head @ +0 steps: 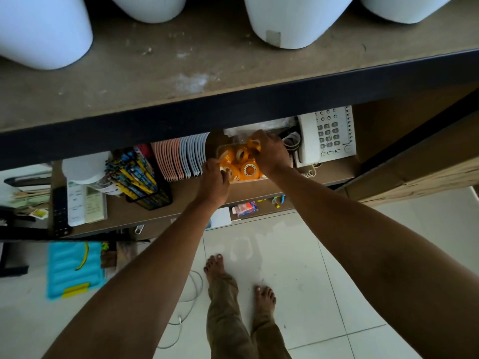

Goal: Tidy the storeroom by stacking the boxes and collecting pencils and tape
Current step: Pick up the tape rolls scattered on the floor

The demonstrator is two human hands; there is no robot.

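Both hands reach forward under the dark-edged wooden shelf [233, 107] into a clear plastic tub [220, 150] of orange-cored rolls of clear tape [250, 170] on the lower shelf. The right hand [270, 154] pinches one tape roll [254, 144] above the tub's far side; the left hand [213, 181] curls at its near-left rim, its grip hard to make out. The upper shelf hides the tub's back, and fingertips are lost among the rolls

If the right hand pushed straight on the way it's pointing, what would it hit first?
Probably the crumpled clear plastic bag behind the tape container. The right hand, pinching a yellow tape roll, points into the shelf toward it. Depth under the shelf edge is unclear.
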